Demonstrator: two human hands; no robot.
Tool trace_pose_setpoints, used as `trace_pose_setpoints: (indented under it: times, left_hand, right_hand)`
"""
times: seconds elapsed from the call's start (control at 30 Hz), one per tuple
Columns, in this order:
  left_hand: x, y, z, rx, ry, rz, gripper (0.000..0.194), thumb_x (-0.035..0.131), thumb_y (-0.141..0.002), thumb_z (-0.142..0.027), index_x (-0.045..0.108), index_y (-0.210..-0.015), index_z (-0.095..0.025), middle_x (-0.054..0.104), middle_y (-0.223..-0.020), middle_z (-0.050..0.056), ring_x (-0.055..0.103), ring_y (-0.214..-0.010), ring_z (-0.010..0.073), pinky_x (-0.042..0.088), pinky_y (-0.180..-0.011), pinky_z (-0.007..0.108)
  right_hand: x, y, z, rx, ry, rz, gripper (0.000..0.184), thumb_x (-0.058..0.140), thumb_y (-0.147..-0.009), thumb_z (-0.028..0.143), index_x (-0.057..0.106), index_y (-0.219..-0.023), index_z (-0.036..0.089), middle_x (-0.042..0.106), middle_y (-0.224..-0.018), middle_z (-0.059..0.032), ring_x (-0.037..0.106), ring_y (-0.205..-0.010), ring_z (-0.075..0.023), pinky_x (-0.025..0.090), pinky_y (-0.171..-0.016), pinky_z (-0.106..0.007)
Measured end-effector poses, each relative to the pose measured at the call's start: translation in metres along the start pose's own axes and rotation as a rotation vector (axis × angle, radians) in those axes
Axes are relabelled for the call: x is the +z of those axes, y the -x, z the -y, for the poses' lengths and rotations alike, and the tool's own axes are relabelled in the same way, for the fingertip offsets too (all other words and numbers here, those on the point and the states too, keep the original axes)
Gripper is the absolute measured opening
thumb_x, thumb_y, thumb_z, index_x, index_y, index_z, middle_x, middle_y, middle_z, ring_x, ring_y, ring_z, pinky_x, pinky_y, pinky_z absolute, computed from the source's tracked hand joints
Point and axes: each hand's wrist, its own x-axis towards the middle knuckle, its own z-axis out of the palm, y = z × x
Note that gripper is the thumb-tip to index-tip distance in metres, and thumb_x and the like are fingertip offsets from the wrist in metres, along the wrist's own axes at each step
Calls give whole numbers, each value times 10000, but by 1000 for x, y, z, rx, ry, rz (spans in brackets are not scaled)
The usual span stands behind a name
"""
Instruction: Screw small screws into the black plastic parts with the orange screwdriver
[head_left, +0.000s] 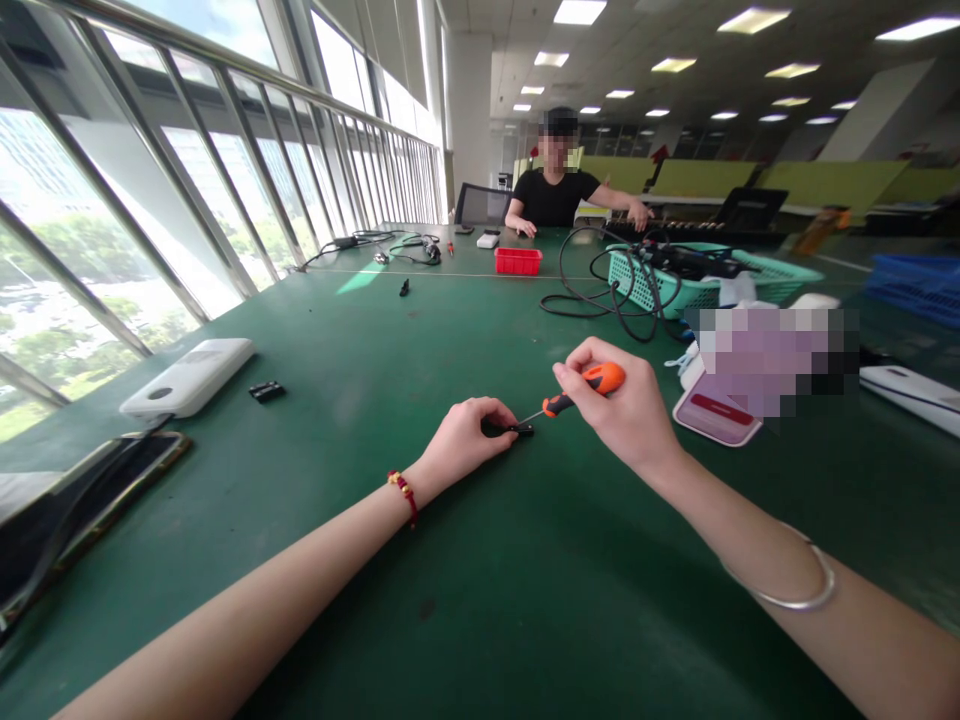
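Observation:
My right hand (619, 400) is closed around an orange and black screwdriver (606, 378). Its thin metal shaft slants down to the left and its tip meets, or comes very near, a small black part (523, 430) on the green table (480, 560). That part is pinched between the thumb and fingers of my left hand (472, 435), which hide much of it, so its exact kind does not show. To the left lies another small black piece (267, 391), apart from both hands.
A white power bank (191, 378) and a phone (97, 510) lie left. Right are a teal basket (660, 285) with black cables, a pink-edged phone (720, 410) and a blue basket (911, 290). Beyond a red tray (517, 262), a person (555, 200) sits. A railing (225, 90) runs along the left.

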Motion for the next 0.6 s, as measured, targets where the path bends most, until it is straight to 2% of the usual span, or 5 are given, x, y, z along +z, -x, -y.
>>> trace_pose_setpoints:
  times: [0.07, 0.2, 0.37, 0.5, 0.6]
  left_hand:
    - [0, 0, 1, 2, 4, 1, 145, 632, -718, -216, 687, -840, -162, 702, -854, 31, 635, -796, 167, 504, -758, 281]
    - [1, -1, 2, 20, 4, 9, 186, 626, -725, -213, 702, -890, -170, 702, -885, 32, 636, -806, 161, 505, -769, 278]
    - [1, -1, 3, 49, -18, 9, 165, 621, -732, -205, 708, -868, -171, 699, -864, 31, 633, -798, 162, 502, -756, 274]
    - [1, 0, 2, 70, -25, 5, 151, 618, -733, -192, 705, -855, -172, 701, -856, 27, 634, -802, 163, 501, -762, 273]
    - [1, 0, 2, 70, -27, 7, 151, 620, -730, -189, 711, -851, -184, 699, -848, 18, 632, -795, 159, 498, -757, 268]
  right_hand:
    - [-1, -1, 1, 13, -7, 18, 261, 580, -793, 359, 481, -615, 195, 480, -577, 38, 423, -528, -92, 335, -542, -235]
    - [-2, -1, 2, 15, -33, 11, 117, 612, -721, 252, 508, -733, 200, 491, -643, 45, 432, -539, -89, 353, -541, -227]
    - [1, 0, 2, 46, -38, 37, 290, 633, -716, 318, 485, -942, 211, 493, -662, 56, 478, -576, -112, 384, -582, -241]
    - [5, 3, 1, 57, 72, 73, 246, 591, -782, 446, 520, -819, 213, 403, -494, 83, 377, -464, -96, 323, -522, -244]
    - [4, 4, 1, 16, 61, 4, 264, 544, -821, 411, 517, -668, 197, 465, -511, 49, 405, -486, -92, 324, -527, -242]
